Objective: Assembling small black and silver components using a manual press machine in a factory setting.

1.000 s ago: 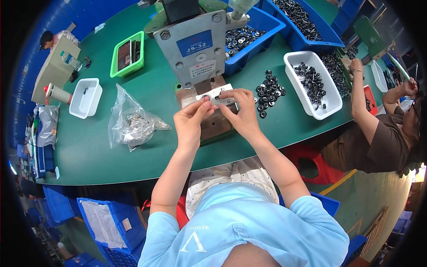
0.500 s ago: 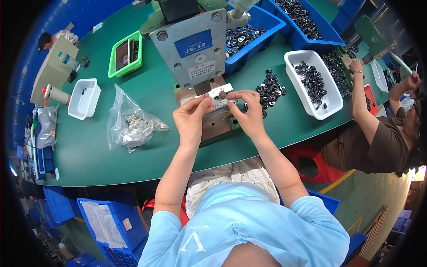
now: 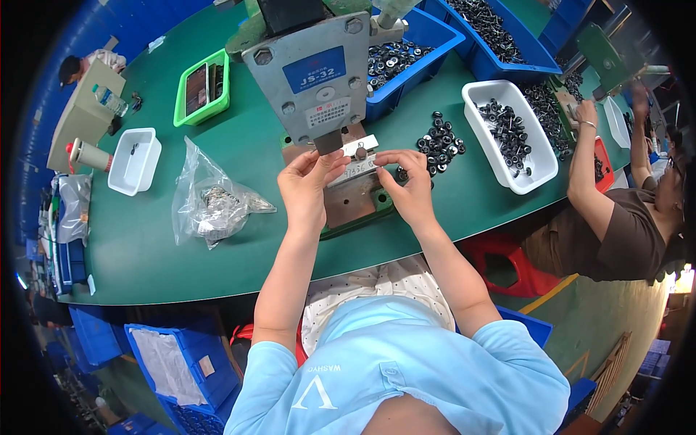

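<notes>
A green bench press (image 3: 312, 80) with a grey metal front plate stands before me. Under its ram is a pale metal fixture block (image 3: 360, 168) with dark handwriting and a round knob on top, set on a brownish base plate (image 3: 348, 206). My left hand (image 3: 308, 187) is closed in a pinch just below the ram, at the block's left end; what its fingertips hold is hidden. My right hand (image 3: 408, 185) bends thumb and forefinger together at the block's right end. Any small piece between them is too small to make out.
Black round-headed parts (image 3: 440, 145) lie heaped right of the press, near a white tray (image 3: 547, 163) of similar parts. Blue bins (image 3: 406, 90) stand behind. A clear bag (image 3: 190, 210) of metal pieces lies left. A co-worker (image 3: 605, 210) works at the right.
My left hand has shifted slightly left and up. My right hand has moved a little right, showing more of the block's writing. At the right, the co-worker's far hand has moved toward their press.
</notes>
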Demonstrator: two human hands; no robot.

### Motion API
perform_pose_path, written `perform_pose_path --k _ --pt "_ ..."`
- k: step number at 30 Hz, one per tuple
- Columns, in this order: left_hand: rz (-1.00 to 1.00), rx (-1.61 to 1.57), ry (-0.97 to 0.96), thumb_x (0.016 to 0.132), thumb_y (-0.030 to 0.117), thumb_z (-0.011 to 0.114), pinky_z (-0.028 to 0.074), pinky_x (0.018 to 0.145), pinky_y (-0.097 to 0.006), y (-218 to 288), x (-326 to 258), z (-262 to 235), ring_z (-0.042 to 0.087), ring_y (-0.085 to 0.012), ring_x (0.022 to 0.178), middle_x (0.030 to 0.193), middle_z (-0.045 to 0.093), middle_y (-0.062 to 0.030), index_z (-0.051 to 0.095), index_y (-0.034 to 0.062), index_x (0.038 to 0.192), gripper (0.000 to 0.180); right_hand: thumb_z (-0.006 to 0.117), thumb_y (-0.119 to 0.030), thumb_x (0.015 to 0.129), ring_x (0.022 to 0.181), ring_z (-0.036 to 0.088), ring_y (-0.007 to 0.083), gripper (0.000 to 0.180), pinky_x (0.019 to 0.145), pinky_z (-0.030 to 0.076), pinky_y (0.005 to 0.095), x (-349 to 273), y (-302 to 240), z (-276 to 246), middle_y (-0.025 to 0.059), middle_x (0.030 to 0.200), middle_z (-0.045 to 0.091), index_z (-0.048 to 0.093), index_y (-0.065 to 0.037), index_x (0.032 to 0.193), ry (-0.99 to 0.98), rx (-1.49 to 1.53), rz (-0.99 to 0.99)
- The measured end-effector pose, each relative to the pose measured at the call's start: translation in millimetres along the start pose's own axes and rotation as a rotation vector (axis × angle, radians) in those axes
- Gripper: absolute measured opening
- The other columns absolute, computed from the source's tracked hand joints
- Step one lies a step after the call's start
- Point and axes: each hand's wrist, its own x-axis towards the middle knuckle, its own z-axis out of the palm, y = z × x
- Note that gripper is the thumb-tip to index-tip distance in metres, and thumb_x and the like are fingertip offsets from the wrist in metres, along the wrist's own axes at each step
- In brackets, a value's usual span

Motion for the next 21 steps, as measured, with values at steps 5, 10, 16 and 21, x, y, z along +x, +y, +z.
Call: perform_pose_path --k 5,10,16,21 --pt "-0.081 -0.08 -0.021 0.085 0.011 0.063 0.052 0.078 -0.025 5.8 -1.4 -1.5 0.063 -0.0237 0.089 0.099 0.063 -0.0154 0.059 -0.009 0.101 0.026 0.063 -0.007 0.072 0.101 0.046 0.0218 0.012 0.091 0.035 0.0331 -0.9 -2.3 -2.1 0.0022 0.097 0.065 0.066 -0.009 0.083 -0.007 0.005 0.003" --pt "-0.1 -0.063 0.038 0.083 0.007 0.064 0.053 0.072 -0.024 6.3 -5.7 -5.3 0.064 -0.0207 0.084 0.095 0.063 -0.0146 0.059 -0.0093 0.099 0.023 0.063 -0.006 0.073 0.101 0.046 0.0214 0.011 0.09 0.035 0.0326 -2.4 -1.0 -2.1 0.0021 0.097 0.065 0.066 -0.009 0.083 0.004 0.024 -0.004" --pt "0.144 0.186 0.111 0.081 0.006 0.066 0.047 0.05 -0.019 -15.1 -16.7 -20.0 0.056 -0.0076 0.06 0.083 0.058 -0.0055 0.061 -0.0033 0.097 0.02 0.062 -0.006 0.073 0.1 0.046 0.0213 0.011 0.09 0.035 0.0326 -2.9 0.8 -1.2 0.0022 0.097 0.065 0.066 -0.009 0.082 0.001 0.035 -0.005" --pt "0.463 0.666 0.087 0.077 0.008 0.07 0.036 0.046 -0.019 -22.5 -5.1 -13.4 0.047 -0.0033 0.052 0.074 0.051 -0.0004 0.065 -0.0016 0.091 0.018 0.06 -0.005 0.075 0.102 0.047 0.0193 0.011 0.093 0.032 0.0325 -2.5 -4.6 0.2 0.0022 0.096 0.065 0.065 -0.008 0.084 -0.032 0.058 -0.002"
